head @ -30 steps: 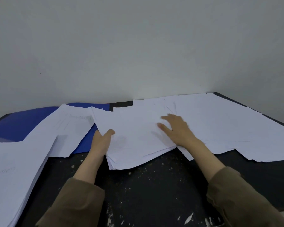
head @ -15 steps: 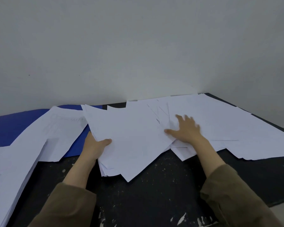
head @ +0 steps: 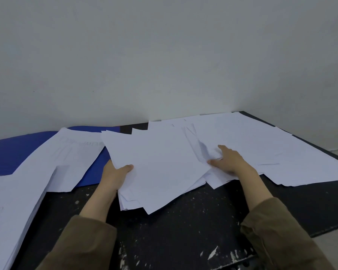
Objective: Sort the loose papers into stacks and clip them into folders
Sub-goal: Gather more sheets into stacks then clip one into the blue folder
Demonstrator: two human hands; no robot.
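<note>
Left hand (head: 115, 175) grips paper stack (head: 160, 168), thumb on top; right hand (head: 229, 159) pinches loose sheets (head: 261, 145).

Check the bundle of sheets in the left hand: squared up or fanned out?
Fanned out. The bundle gripped by the left hand shows staggered corners and offset edges.

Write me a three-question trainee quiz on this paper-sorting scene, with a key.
1. True or false: the left hand grips the edge of the middle bundle of papers.
2. What colour is the folder lying under the sheets at the left? A red, B blue, C green.
3. Fill in: the right hand lifts sheets from the spread of papers on the ____ side of the black table.

Key: 1 true; 2 B; 3 right.
</note>
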